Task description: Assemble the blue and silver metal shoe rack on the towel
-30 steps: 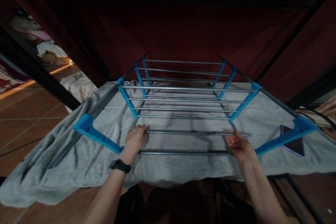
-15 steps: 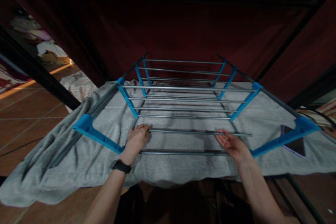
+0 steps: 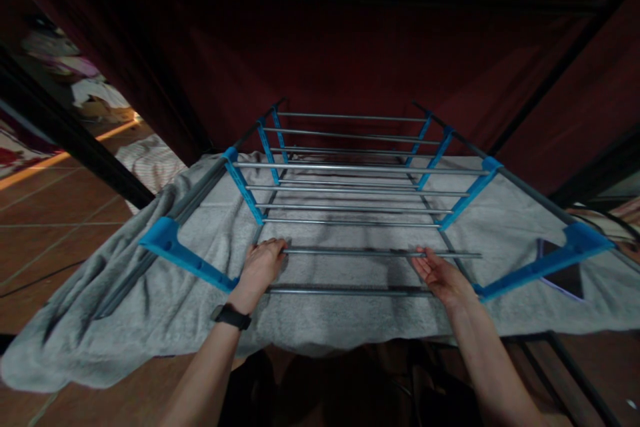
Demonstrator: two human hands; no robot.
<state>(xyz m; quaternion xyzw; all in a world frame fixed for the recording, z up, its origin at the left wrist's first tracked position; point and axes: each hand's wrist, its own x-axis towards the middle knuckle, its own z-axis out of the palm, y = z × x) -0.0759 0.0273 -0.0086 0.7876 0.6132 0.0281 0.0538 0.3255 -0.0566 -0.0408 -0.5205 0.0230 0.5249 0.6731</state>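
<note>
A shelf rack lies on a grey towel (image 3: 150,300), built from blue plastic brackets (image 3: 185,257) and thin metal rods. My left hand (image 3: 261,267), with a black watch on the wrist, is closed over the left end of a loose metal rod (image 3: 360,253). My right hand (image 3: 440,275) cups the same rod near its right end, fingers curled under it. A second rod (image 3: 345,291) lies just in front of both hands. Further rods (image 3: 350,207) span the brackets beyond.
Dark red fabric panels on black poles rise behind and on both sides. A dark flat phone-like object (image 3: 560,273) lies on the towel at the right. Tiled floor (image 3: 45,213) and a striped cloth (image 3: 150,160) show at the left.
My right hand has slid left along the rod, from its right end to a spot further in. The left hand has shifted slightly right. The rack has not moved.
</note>
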